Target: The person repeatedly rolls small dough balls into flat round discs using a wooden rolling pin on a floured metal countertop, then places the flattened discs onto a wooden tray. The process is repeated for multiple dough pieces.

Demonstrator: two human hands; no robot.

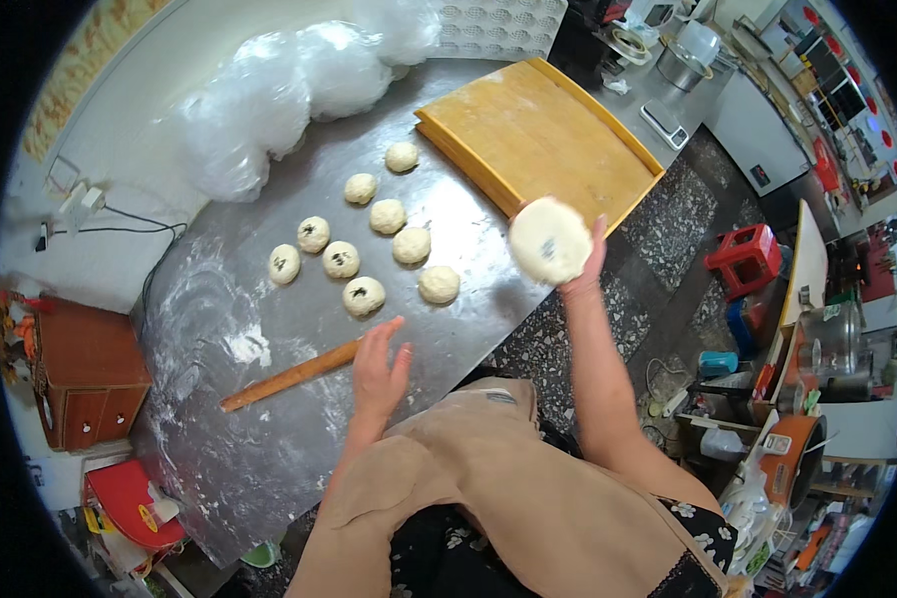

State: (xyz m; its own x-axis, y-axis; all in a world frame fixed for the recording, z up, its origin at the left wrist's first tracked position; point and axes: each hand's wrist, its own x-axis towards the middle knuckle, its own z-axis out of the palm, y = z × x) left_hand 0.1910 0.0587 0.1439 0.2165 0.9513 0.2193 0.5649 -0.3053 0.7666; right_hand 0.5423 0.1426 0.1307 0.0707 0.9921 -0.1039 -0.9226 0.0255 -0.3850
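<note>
My right hand (588,270) holds up a flat round of dough (544,243) by its edge and underside, beside the wooden board. A faint dark patch shows through the middle of the round. My left hand (380,370), thumb spread from the fingers, is at the near end of a wooden rolling pin (295,375); whether it touches the pin is unclear. Past the pin, several dough balls lie on the floured metal table (217,478). Dark filling shows at the top of some, such as one dough ball (363,297); others look plain, like another ball (439,285).
A wooden board (546,142) with raised edges sits on the table's far right. Clear plastic bags (291,86) line the wall. A small brown cabinet (93,370) stands left, a kitchen scale (664,125) far right. On the floor is a red stool (744,258).
</note>
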